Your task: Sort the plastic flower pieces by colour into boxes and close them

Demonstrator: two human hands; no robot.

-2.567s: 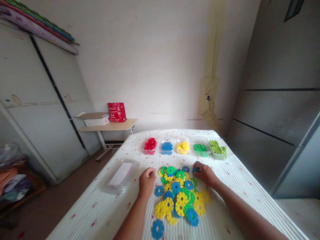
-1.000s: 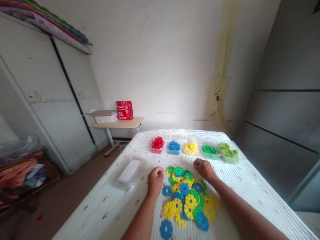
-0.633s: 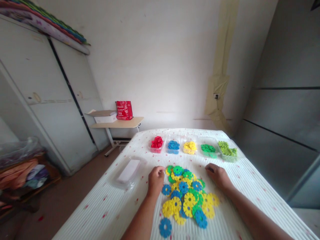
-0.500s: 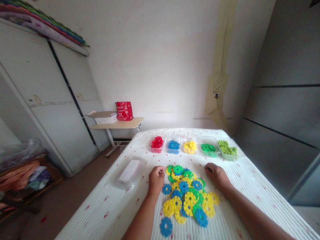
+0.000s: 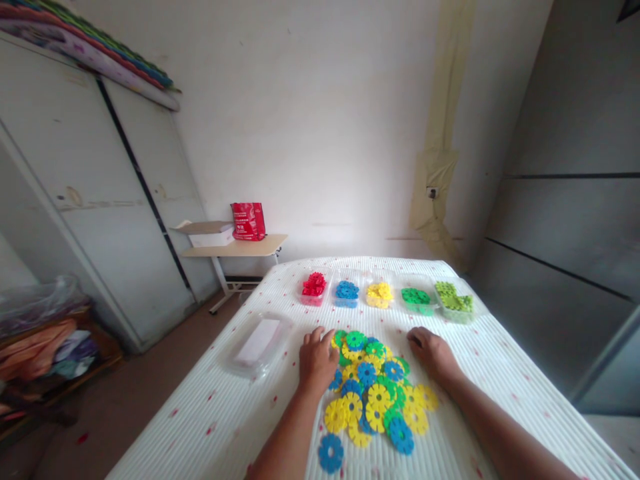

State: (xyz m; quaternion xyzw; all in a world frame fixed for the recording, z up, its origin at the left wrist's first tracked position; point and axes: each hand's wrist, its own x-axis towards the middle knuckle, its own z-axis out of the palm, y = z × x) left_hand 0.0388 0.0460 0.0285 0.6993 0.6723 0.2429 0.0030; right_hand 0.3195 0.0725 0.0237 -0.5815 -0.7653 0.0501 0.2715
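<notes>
A loose pile of flower-shaped plastic discs point(image 5: 379, 398) in yellow, blue and green lies spread on the table before me. My left hand point(image 5: 319, 360) is at the pile's left edge, palm down with fingers apart. Its fingertips reach the green and yellow discs at the far left corner, and it partly covers a blue disc point(image 5: 335, 380). On the right, my right hand point(image 5: 434, 353) rests on the cloth beside the pile, fingers curled in; nothing shows in them. A single blue disc point(image 5: 331, 453) lies at the near left.
Clear boxes stand in a row beyond the pile: red pieces point(image 5: 314, 285), blue pieces point(image 5: 347, 291), yellow pieces point(image 5: 379, 293), green pieces point(image 5: 416, 297) and light-green pieces point(image 5: 454, 297). A clear lid-like tray point(image 5: 257, 343) with a pale insert lies left. A side table point(image 5: 250, 247) holds a red bag point(image 5: 249, 221).
My left hand has opened from a curled pose and turned toward the pile, its fingers now over the left edge of the discs. My right hand has hardly moved.
</notes>
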